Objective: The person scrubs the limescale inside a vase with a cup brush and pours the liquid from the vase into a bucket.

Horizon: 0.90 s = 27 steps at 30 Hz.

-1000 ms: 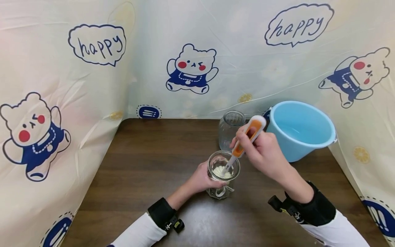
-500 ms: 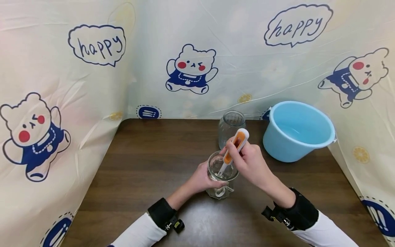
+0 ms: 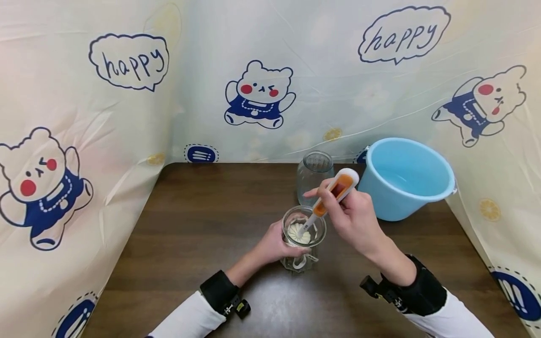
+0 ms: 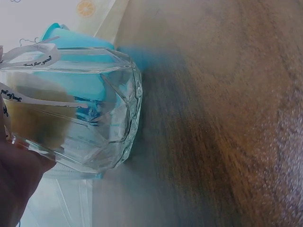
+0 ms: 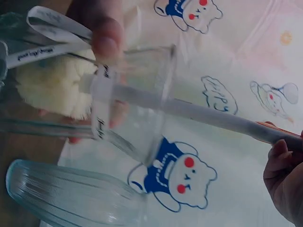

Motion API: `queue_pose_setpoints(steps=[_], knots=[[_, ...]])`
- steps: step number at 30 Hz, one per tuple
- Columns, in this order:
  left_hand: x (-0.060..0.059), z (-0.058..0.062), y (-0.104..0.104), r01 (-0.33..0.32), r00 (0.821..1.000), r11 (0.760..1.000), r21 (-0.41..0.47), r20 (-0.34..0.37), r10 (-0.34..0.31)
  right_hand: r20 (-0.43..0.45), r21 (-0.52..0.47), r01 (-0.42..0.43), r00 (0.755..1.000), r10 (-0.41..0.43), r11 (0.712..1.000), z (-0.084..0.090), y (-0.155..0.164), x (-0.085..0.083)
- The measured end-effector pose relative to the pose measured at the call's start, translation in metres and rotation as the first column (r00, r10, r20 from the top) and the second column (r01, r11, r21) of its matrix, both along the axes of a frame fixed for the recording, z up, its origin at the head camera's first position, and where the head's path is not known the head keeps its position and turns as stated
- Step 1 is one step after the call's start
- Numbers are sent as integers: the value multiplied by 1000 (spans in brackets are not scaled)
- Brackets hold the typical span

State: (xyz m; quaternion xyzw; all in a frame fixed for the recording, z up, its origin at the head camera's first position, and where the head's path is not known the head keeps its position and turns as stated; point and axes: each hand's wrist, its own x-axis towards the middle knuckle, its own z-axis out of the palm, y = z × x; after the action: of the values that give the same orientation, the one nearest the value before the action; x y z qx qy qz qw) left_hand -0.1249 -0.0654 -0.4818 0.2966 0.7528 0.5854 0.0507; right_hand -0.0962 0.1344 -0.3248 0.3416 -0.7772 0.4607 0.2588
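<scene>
My left hand (image 3: 274, 245) grips a clear glass jar (image 4: 99, 146) round its side, with the mouth facing up and the faceted base low over the table. A white printed ribbon (image 5: 102, 106) is tied about the jar's neck. In my right hand (image 3: 358, 218) is a bottle brush, held by its orange and white handle (image 3: 337, 188). The brush's grey-white shaft (image 5: 199, 112) slants in through the mouth. Its pale cream head (image 5: 54, 87) sits inside the jar, below the rim. Part of the left hand is hidden behind the glass.
A second glass jar (image 3: 310, 180) stands behind the working hands, close to the back curtain. To its right is a light blue bucket (image 3: 390, 202). Patterned curtain (image 3: 203, 94) closes off the back and sides of the dark wooden table (image 3: 203, 211).
My right hand pushed the brush deeper toward the lower left, then drew it back up and right. The left hand keeps its grip on the jar, and the view has shifted slightly.
</scene>
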Motion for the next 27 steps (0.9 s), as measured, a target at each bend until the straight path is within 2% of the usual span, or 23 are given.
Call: queue_pose_setpoints(steps=[6, 11, 16, 23, 27], knots=[[0, -2, -3, 11, 1000, 1000, -16, 26, -11, -9, 59, -100, 995, 101, 993, -21, -12, -5], [1, -1, -4, 12, 999, 1000, -17, 35, -11, -32, 121, -102, 994, 106, 987, -31, -19, -5], [1, 0, -4, 8, 999, 1000, -14, 37, -7, -69, 164, -113, 990, 126, 980, -22, -17, -5], [-2, 1, -2, 13, 1000, 1000, -19, 2, -13, -122, 194, -136, 979, 161, 972, 8, -5, -5], [-1, 0, -2, 8, 1000, 1000, -24, -1, -8, -106, 210, -117, 984, 142, 971, 4, -1, -8]])
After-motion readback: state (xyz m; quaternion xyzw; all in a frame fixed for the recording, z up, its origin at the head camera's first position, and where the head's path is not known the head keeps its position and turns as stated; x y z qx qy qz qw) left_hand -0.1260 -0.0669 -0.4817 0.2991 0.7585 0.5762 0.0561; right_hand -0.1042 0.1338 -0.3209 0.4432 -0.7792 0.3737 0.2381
